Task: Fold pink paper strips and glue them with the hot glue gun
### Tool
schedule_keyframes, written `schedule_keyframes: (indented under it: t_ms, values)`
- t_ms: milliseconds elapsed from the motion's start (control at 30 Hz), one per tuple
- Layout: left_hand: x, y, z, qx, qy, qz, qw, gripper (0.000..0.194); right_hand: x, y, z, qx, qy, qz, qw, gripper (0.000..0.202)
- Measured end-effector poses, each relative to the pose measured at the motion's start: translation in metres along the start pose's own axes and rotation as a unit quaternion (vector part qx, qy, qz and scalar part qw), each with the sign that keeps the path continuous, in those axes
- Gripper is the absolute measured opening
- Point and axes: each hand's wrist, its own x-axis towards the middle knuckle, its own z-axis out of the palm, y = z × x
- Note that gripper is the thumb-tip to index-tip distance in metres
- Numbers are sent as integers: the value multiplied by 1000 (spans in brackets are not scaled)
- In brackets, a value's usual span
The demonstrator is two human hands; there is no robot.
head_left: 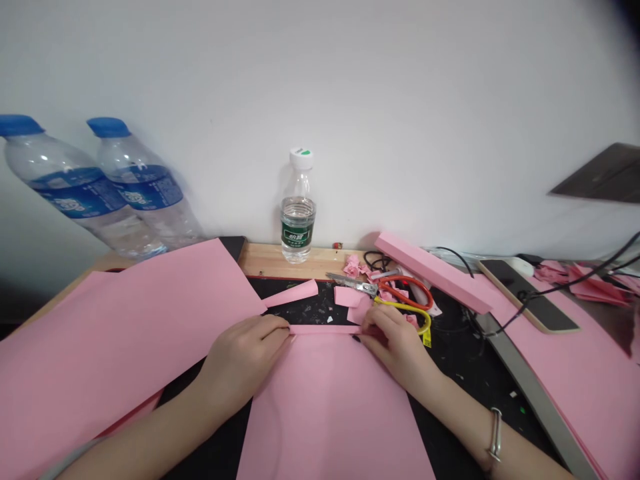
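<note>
A pink sheet of paper (335,407) lies in front of me on a black mat, its far edge folded over into a narrow strip. My left hand (245,353) pinches the left end of that fold. At the right end, my right hand (395,337) has its thumb and fingers closed on the same fold. Just beyond the right hand are scissors (353,283) with one red and one yellow handle loop. Small pink paper pieces (347,297) lie beside them, and a rolled pink strip (293,293) rests behind the fold.
Large pink sheets (130,333) cover the left side. Two big bottles with blue caps (145,187) and a small water bottle (299,220) stand by the wall. On the right are a long pink paper box (435,273), a phone (530,297), black cables and more pink sheets (590,380).
</note>
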Motion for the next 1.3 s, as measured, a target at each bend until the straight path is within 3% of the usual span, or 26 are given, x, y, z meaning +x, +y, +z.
schedule_keyframes:
  t_ms: [333, 567, 733, 1033, 1167, 1300]
  values:
    - [0, -4, 2, -80, -51, -41, 995, 30, 8, 1, 2, 24, -15, 49, 998, 16]
    - [-1, -10, 7, -143, -59, -79, 985, 17, 7, 0, -2, 46, -49, 23, 997, 14]
    - [2, -12, 7, -198, -54, -82, 975, 14, 8, 1, 0, 60, -36, 21, 997, 16]
    - [10, -11, 2, -277, -99, -158, 943, 14, 5, -1, 1, 29, -20, -22, 999, 9]
    - [6, -13, 4, -247, -75, -124, 958, 18, 3, -1, 2, -8, -21, -73, 997, 11]
    - [4, -15, 4, -169, -41, -18, 985, 27, 2, -2, 3, -47, -4, -115, 992, 19]
